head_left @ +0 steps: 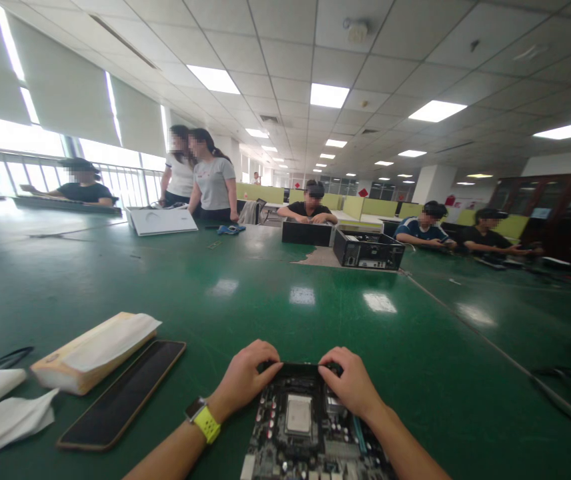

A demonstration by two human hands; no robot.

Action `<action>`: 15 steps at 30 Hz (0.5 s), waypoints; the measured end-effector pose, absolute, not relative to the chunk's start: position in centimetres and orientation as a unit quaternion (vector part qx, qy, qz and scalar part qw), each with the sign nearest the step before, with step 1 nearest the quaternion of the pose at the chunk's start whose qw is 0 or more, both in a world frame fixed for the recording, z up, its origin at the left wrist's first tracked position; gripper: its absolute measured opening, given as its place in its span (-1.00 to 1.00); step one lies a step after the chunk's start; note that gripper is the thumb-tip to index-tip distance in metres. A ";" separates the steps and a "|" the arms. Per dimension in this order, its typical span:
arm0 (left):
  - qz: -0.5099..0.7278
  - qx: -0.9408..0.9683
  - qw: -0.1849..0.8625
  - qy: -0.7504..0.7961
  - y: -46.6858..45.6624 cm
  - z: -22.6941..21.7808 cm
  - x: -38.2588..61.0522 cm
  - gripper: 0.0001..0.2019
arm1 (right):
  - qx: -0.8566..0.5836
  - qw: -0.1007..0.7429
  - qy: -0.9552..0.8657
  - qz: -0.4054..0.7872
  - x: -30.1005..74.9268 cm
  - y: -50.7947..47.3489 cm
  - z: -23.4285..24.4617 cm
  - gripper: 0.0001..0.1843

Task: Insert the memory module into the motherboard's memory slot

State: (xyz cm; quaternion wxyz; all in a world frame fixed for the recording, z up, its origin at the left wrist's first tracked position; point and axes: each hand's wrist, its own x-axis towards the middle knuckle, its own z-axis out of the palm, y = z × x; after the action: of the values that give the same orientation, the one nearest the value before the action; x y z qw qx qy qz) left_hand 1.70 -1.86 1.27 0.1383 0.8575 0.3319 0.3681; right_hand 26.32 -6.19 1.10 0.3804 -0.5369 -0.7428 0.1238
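A computer motherboard (pixel 270 460) lies in front of me on the green table, its near end cut off by the bottom of the view. Near its middle sits a square processor with a pale metal lid (pixel 299 415). My left hand (pixel 251 372), with a yellow-strapped watch (pixel 204 420) on the wrist, pinches the board's far left corner between thumb and curled fingers. At the far right corner my right hand (pixel 350 377) grips in the same way. A dark strip of the board's far edge shows between the two thumbs; the fingertips behind it are hidden.
Left of the board lie a phone (pixel 123 393), a tissue pack (pixel 93 350) and crumpled white tissue (pixel 10 423). Farther back on the green table (pixel 215 293) are an opened black computer case (pixel 368 250) and a white panel (pixel 163 220). Cables (pixel 570 380) lie at right. Several people are around the table.
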 end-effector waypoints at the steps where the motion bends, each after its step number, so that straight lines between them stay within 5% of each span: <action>1: 0.367 0.858 0.140 0.331 -1.8 1.2 1.7 -0.88 | -0.537 0.380 -0.743 0.124 26.3 -6.2 1.1 -0.89; 15: 0.363 0.861 0.148 0.324 -1.9 1.2 1.7 -0.93 | -0.538 0.376 -0.745 0.124 26.6 -6.1 0.8 -0.94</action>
State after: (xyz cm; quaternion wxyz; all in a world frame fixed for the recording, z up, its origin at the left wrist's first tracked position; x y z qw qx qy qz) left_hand 1.69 -1.88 1.16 0.1480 0.8611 0.3235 0.3632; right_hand 26.59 -6.07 0.75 0.3758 -0.5377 -0.7445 0.1239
